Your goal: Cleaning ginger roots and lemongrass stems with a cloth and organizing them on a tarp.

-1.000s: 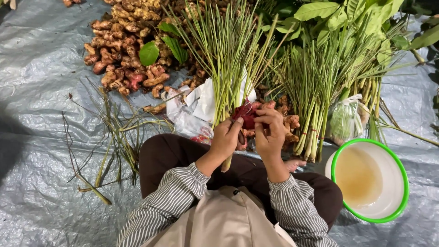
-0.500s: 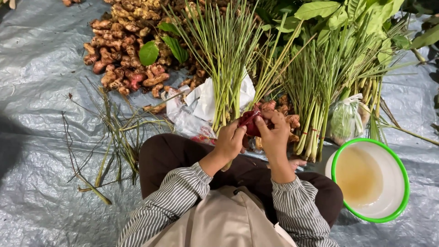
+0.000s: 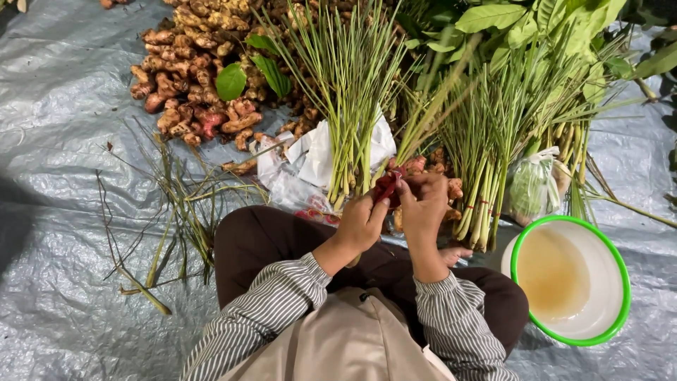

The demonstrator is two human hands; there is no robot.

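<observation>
Underneath everything, a grey plastic sheet (image 3: pixel 63 141) spread on the ground. Left of the lemongrass bunch (image 3: pixel 352 106), a heap of brown ginger-like roots (image 3: pixel 190 77); right of it, more tied lemongrass bundles (image 3: pixel 493 155) under broad green leaves (image 3: pixel 522 28). Farther right of the bunch and lower, a white basin with a green rim (image 3: pixel 613 310) holding cloudy liquid. Behind the bunch's stalk ends, crumpled white plastic bags (image 3: pixel 310 159). At the base of the bunch, left hand (image 3: pixel 361 222) and right hand (image 3: pixel 422 208) close together, fingers curled, both pinching a small dark red band (image 3: pixel 386 187) between the fingertips, just beside the lowest stalks.
</observation>
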